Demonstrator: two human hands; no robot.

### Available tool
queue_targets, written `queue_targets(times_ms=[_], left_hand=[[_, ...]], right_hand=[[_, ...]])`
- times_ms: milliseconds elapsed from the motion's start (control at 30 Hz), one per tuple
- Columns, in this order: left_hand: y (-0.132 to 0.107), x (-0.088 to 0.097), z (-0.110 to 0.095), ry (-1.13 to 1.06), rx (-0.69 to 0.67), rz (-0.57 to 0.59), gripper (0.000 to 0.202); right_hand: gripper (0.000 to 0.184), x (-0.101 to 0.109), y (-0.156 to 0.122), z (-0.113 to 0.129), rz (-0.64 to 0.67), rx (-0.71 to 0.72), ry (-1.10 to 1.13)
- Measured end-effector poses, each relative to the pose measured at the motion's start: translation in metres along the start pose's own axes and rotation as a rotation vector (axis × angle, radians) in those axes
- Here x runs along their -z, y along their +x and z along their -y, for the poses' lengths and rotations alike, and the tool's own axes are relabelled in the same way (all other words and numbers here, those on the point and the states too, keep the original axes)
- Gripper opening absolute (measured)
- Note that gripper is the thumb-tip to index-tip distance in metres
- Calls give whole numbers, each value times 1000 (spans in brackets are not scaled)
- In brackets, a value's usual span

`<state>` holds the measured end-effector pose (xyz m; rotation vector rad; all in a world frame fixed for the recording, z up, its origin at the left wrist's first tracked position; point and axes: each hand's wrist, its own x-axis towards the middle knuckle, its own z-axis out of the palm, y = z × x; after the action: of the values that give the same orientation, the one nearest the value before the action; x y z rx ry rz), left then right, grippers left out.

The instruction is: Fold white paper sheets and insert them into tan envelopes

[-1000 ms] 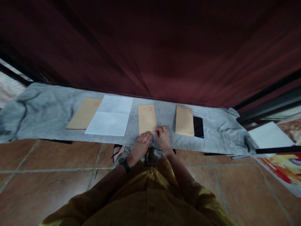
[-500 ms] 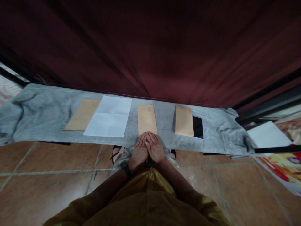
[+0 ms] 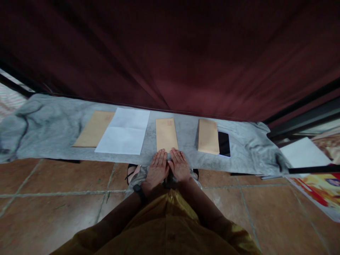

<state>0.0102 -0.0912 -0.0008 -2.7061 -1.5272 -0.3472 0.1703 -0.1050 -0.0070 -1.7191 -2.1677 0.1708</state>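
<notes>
My left hand (image 3: 158, 167) and my right hand (image 3: 179, 165) lie flat side by side, fingers stretched out, on the near edge of a grey cloth (image 3: 47, 124). Their fingertips reach the near end of a narrow brown envelope (image 3: 166, 134) in the middle of the cloth. Neither hand holds anything. A black band sits on my left wrist. A second narrow brown envelope (image 3: 208, 136) lies to the right, with a dark phone (image 3: 224, 143) beside it. To the left lies a white sheet (image 3: 124, 131) overlapping a larger brown envelope (image 3: 92, 128).
A dark red curtain (image 3: 170, 53) hangs right behind the cloth. White paper (image 3: 304, 153) and a colourful printed sheet (image 3: 321, 189) lie at the right. Terracotta floor tiles (image 3: 53, 198) spread below the cloth's edge. A sandalled foot (image 3: 132, 171) shows under it.
My right hand let go its pinch at the middle envelope's near corner. Both hands came together, then parted slightly and flattened at the cloth's near edge.
</notes>
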Motion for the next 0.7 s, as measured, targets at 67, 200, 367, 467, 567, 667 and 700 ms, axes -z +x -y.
queue_targets(times_ms=[67, 200, 367, 467, 567, 667, 700], left_hand=[[-2, 0, 3, 4, 6, -12, 59], [-7, -1, 7, 1, 14, -34, 62], [-5, 4, 2, -4, 34, -25, 62], [2, 8, -4, -33, 6, 1, 57], [10, 9, -9, -57, -17, 26, 55], [15, 7, -9, -74, -28, 40, 55], [16, 6, -8, -80, -34, 42, 55]], right_hand=[[51, 0, -2, -4, -15, -9, -15], [50, 0, -4, -10, -50, -24, -47], [48, 0, -6, -13, -79, -44, -71], [48, 2, -6, -12, -76, -54, -74], [47, 5, -6, -10, -71, -64, -76], [47, 8, -5, -8, -64, -85, -74], [47, 9, -4, -7, -60, -93, -70]])
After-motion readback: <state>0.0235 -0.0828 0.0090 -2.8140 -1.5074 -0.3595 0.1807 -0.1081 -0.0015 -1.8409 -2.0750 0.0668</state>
